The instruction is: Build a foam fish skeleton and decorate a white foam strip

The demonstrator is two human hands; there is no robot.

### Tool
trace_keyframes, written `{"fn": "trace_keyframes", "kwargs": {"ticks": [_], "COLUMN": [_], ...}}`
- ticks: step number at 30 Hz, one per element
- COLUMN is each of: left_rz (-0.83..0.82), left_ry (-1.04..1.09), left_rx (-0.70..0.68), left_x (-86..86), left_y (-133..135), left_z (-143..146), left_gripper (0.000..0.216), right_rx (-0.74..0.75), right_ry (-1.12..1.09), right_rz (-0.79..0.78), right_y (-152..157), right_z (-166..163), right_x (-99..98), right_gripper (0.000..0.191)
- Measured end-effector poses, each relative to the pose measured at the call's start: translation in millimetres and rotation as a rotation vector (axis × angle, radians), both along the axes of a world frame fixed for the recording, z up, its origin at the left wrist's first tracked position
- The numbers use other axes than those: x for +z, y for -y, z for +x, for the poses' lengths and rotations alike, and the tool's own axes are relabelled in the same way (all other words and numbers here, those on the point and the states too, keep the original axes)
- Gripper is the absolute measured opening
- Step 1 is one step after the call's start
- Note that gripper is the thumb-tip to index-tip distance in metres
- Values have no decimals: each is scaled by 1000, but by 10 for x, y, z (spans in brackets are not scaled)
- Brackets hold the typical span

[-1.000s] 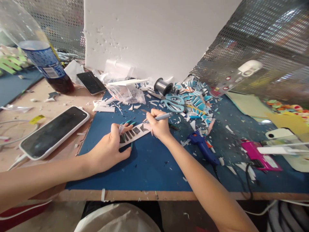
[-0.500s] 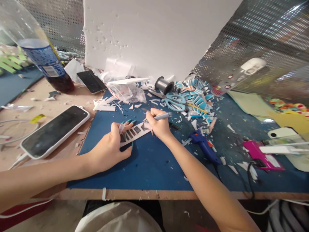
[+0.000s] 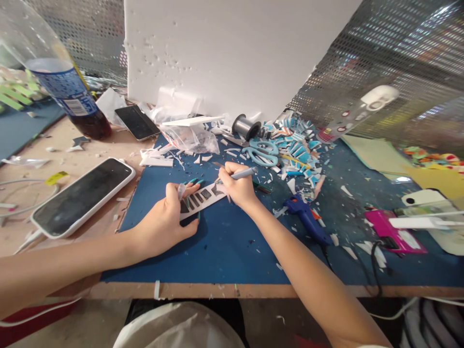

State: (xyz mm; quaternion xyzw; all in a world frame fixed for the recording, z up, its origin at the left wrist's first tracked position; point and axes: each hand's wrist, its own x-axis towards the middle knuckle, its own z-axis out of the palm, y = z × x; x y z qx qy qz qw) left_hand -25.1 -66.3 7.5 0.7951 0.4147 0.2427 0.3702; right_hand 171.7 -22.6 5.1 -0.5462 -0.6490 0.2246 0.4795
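Observation:
On the blue mat (image 3: 224,256) lies a narrow white strip (image 3: 198,207) with several dark shapes along it. My left hand (image 3: 165,220) grips its left end, thumb at the near edge and long teal-nailed fingers at the far edge. A grey pen (image 3: 244,173) is pinched in my right hand (image 3: 237,187), slanting up to the right. The right hand rests at the strip's right end, and its fingers hide the pen's tip.
Behind the hands lie blue-handled scissors (image 3: 261,152), a dark spool (image 3: 245,127) and heaped blue-white scraps (image 3: 299,150). A blue glue gun (image 3: 308,220) is at right. Two phones, one white-cased (image 3: 85,197), and a cola bottle (image 3: 78,99) stand left. A white foam board (image 3: 232,53) rises behind.
Almost nothing differs. Both hands keep the same hold on the strip and the pen, and the whole view has shifted very slightly.

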Motion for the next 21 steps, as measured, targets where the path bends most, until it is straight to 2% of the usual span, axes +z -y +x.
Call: {"fn": "trace_keyframes", "kwargs": {"ticks": [4, 10, 15, 17, 21], "left_rz": [-11, -38, 38, 127, 335], "left_ry": [-7, -7, 0, 1, 2], "left_rx": [-1, -1, -35, -52, -46], "left_x": [0, 10, 25, 36, 51], "left_y": [-2, 0, -16, -37, -75], "left_z": [-2, 5, -37, -64, -89], "left_gripper": [36, 37, 36, 38, 28], "right_rx": [-11, -60, -122, -43, 232], "right_ry": [-42, -234, -425, -537, -674], "right_rz": [-15, -56, -80, -114, -263], "right_y": [0, 3, 73, 139, 311], "right_z": [6, 9, 36, 42, -11], "right_x": [-19, -89, 44, 139, 275], "right_gripper": [38, 43, 44, 38, 45]}}
